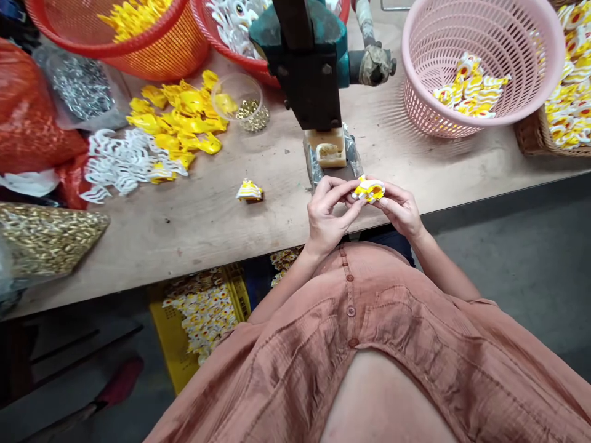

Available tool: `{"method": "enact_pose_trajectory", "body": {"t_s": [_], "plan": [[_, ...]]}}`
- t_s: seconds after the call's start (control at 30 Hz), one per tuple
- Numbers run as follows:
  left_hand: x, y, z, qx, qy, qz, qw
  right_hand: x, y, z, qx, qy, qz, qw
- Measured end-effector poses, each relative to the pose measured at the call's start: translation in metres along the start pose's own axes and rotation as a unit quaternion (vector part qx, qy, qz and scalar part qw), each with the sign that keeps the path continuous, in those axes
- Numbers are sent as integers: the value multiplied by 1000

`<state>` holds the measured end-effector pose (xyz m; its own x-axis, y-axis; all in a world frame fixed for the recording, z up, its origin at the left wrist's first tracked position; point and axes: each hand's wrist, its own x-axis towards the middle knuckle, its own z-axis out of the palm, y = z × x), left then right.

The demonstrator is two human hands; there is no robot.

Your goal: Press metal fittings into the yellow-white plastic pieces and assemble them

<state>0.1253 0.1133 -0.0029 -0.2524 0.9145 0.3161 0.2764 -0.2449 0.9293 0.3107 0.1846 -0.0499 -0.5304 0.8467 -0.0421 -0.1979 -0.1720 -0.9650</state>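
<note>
Both my hands hold one small yellow-and-white plastic piece (369, 189) just in front of the press. My left hand (329, 212) pinches its left side with fingertips. My right hand (398, 206) grips its right side, fingers curled. The hand press (310, 61), dark green and black, stands directly behind, with a pale die block (329, 151) at its base. Another yellow-and-white piece (250, 191) lies alone on the table to the left.
Loose yellow parts (182, 120) and white parts (122, 161) lie at left beside a clear cup of brass rivets (244, 104). A pink basket (480, 61) holds finished pieces at right. Red baskets (138, 37) stand behind. A yellow crate (203, 320) sits under the wooden table (231, 215).
</note>
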Motion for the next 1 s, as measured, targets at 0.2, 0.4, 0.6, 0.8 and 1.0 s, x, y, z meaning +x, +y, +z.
{"method": "enact_pose_trajectory", "body": {"t_s": [0.2,0.4,0.6,0.8,1.0], "plan": [[-4,-8,-4,45,-2,11,999,5,5,10,-100,59,-68,991],[19,-55,-18,103,111,21,988,56,21,35,-297,102,-226,922],[47,-93,-19,115,181,24,976,100,46,44,-403,162,-253,864],[66,-108,-28,131,153,1,980,119,40,36,-465,146,-217,846],[72,-103,-42,143,97,22,985,109,20,32,-507,59,-213,833]]}}
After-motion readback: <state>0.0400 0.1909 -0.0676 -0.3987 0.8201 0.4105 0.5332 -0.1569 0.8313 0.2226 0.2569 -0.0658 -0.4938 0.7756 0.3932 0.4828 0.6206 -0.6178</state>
